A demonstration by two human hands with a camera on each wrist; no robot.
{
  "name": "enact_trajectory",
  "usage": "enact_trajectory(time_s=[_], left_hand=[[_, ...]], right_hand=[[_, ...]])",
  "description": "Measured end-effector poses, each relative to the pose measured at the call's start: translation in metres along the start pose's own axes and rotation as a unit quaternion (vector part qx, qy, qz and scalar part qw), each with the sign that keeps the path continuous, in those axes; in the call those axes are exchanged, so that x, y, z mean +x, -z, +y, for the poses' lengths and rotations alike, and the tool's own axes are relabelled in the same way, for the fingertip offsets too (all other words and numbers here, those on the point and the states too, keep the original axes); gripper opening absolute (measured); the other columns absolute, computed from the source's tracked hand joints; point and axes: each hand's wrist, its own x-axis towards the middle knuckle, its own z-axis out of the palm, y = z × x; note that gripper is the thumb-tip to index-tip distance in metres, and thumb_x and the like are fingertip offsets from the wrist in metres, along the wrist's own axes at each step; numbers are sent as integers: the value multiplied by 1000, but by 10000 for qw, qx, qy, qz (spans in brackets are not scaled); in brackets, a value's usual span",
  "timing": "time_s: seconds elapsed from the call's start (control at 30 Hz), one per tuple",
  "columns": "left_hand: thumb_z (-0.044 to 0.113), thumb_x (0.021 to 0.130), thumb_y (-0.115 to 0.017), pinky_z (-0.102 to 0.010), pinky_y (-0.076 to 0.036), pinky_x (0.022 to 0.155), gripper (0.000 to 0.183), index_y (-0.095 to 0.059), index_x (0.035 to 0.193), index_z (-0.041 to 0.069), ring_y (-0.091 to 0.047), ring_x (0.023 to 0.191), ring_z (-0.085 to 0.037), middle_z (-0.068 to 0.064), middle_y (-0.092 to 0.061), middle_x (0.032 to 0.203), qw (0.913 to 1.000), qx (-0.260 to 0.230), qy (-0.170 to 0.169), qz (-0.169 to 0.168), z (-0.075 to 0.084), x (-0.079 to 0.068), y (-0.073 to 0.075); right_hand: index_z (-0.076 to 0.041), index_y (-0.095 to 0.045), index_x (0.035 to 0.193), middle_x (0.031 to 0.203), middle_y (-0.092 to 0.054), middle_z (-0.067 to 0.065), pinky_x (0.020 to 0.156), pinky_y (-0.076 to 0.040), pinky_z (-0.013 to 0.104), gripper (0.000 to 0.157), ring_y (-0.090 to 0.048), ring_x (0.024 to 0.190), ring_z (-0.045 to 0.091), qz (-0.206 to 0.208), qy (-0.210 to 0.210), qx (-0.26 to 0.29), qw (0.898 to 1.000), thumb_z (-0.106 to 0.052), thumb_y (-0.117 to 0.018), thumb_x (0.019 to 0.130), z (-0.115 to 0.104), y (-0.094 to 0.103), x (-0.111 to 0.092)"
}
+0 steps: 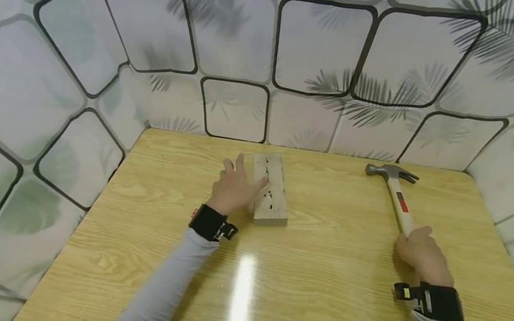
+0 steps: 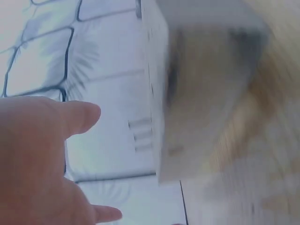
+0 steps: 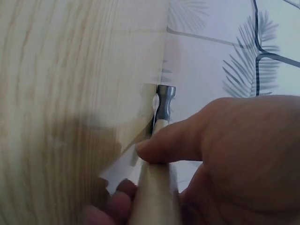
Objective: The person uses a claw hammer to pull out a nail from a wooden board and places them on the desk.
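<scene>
A pale wooden block (image 1: 274, 202) lies lengthwise near the table's back edge, with small dark marks along its top. In the left wrist view several thin nails (image 2: 141, 136) stick out from one face of the block (image 2: 201, 108). My left hand (image 1: 234, 188) is at the block's left side, fingers spread and thumb reaching toward its top; whether it touches cannot be told. To the right, my right hand (image 1: 425, 256) grips the lower handle of a claw hammer (image 1: 398, 198). The right wrist view shows the thumb along the handle, with the metal head (image 3: 165, 101) beyond.
The wood-grain table (image 1: 316, 293) carries both things. Patterned walls (image 1: 320, 47) with dark outlines and leaf prints stand behind and at both sides. Each wrist wears a black strap with a small camera.
</scene>
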Motion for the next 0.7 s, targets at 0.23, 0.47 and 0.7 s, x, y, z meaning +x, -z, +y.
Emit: enact_trajectory(time_s=[0.23, 0.47, 0.7], left_hand=[[82, 93, -28, -65, -44, 96, 98, -21, 162, 12, -39, 135, -49, -29, -31, 152, 9981, 36, -424, 454, -23, 2, 15], [78, 96, -31, -65, -36, 100, 92, -30, 159, 11, -39, 131, -46, -27, -35, 149, 9939, -53, -839, 715, -45, -4, 27], [74, 99, -29, -67, -35, 100, 89, -29, 159, 9, -40, 132, -47, -26, -38, 149, 9920, 87, -868, 912, -56, -5, 35]], right_hand=[[29, -18, 128, 91, -53, 36, 60, -48, 48, 65, -58, 75, 40, 489, 52, 53, 9988, -28, -32, 100, 12, -2, 0], [13, -43, 104, 78, -53, 26, 49, -43, 44, 43, -56, 65, 38, 1339, 38, -118, 9909, -29, -45, 100, 21, -8, 4], [9, -55, 112, 81, -61, 28, 47, -42, 44, 49, -60, 64, 39, 1943, 127, -134, 9808, -38, -58, 100, 39, -4, 7]])
